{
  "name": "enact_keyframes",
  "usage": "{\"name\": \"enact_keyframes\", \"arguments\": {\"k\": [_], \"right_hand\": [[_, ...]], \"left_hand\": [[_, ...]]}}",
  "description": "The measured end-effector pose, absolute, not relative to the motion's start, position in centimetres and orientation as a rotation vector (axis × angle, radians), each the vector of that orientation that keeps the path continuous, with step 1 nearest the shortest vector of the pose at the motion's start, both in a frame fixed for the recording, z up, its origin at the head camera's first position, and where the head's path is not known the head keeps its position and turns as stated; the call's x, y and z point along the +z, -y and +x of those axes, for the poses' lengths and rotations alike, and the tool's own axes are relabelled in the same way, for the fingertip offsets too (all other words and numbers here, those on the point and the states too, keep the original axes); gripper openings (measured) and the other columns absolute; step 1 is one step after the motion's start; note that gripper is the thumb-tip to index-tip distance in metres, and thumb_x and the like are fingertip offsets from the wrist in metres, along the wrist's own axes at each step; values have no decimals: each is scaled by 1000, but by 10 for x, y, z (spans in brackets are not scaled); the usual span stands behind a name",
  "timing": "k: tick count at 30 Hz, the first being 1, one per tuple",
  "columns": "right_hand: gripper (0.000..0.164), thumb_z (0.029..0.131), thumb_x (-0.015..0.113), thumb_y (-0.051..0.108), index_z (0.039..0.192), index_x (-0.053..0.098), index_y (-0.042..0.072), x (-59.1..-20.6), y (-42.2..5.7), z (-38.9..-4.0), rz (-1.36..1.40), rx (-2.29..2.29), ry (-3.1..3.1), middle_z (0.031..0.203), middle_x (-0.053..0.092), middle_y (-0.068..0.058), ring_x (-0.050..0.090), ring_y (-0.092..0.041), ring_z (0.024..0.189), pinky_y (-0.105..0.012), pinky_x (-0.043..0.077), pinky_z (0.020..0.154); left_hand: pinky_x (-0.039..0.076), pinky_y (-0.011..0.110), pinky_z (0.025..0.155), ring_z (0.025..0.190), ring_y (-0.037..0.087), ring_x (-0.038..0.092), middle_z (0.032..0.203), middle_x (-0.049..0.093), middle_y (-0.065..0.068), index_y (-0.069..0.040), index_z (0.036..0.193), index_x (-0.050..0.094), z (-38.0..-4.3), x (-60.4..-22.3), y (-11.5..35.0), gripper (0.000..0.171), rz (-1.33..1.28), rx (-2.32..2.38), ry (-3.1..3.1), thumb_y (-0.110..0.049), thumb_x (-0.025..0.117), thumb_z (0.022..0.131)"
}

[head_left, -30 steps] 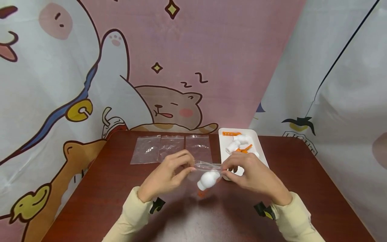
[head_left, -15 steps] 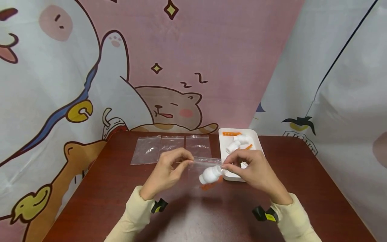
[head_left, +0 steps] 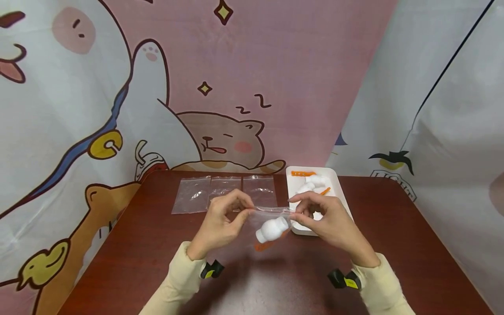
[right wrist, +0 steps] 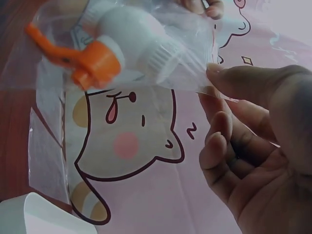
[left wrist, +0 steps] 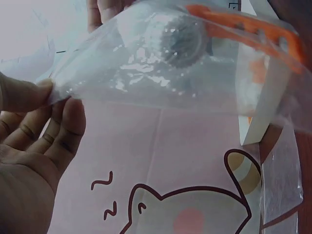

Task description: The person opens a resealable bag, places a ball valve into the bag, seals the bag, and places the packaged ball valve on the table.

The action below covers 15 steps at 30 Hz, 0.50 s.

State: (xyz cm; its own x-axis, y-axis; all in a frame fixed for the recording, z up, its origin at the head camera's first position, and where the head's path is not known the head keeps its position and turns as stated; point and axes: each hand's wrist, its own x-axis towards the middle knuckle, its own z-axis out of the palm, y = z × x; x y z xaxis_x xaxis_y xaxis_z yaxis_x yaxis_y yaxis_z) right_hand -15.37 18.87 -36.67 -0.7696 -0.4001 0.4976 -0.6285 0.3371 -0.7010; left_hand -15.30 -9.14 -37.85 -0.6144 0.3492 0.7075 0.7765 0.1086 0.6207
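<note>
Both hands hold up a clear zip bag [head_left: 271, 211] by its top strip, above the table. My left hand [head_left: 221, 222] pinches the strip's left end between thumb and fingers. At the other end, the right hand [head_left: 330, 222] pinches the corner with its thumb, its index finger raised a little in the head view. Inside the bag lie a white rounded plastic fitting [head_left: 271, 230] with a ribbed collar [right wrist: 163, 58] and an orange lever handle [right wrist: 97, 63] with a socket end. Holes along the orange lever [left wrist: 253, 29] show in the left wrist view.
A white tray [head_left: 344, 202] with more white fittings [head_left: 315, 180] and orange handles [head_left: 303, 173] stands behind the right hand. Flat clear bags [head_left: 191, 194] lie side by side at the table's back edge, before a cartoon-printed cloth [head_left: 307, 78].
Both hands keep hold of the bag's top strip. The right fingers have shifted at their corner, the index finger lifting. The fitting and handle have swung and turned inside the bag.
</note>
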Motion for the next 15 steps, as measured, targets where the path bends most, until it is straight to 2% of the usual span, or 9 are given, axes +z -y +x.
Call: {"name": "enact_keyframes", "arguments": {"k": [5,12,15], "right_hand": [[21,86,83,11,101,76,24,-371,-187,-154,982,1276,2420,78,66,12,59,-4,71,-24,52,61],[22,86,85,21,103,74,28,-369,-171,-153,1102,1203,2412,89,67,16,60,-6,85,-23,50,76],[19,87,84,22,101,74,29,-366,-162,-154,1119,1206,2380,89,66,17,61,-8,86,-23,51,77]], "left_hand": [[59,26,62,69,18,67,81,71,8,-7,97,63,-153,-377,85,17,-1152,-1514,1993,7,70,91],[60,28,66,71,28,69,85,69,7,-6,101,62,-153,-376,78,20,-1197,-1571,2016,9,69,90],[61,28,68,72,29,69,86,71,9,-5,102,61,-154,-376,75,18,-1211,-1559,2015,8,69,91]]}}
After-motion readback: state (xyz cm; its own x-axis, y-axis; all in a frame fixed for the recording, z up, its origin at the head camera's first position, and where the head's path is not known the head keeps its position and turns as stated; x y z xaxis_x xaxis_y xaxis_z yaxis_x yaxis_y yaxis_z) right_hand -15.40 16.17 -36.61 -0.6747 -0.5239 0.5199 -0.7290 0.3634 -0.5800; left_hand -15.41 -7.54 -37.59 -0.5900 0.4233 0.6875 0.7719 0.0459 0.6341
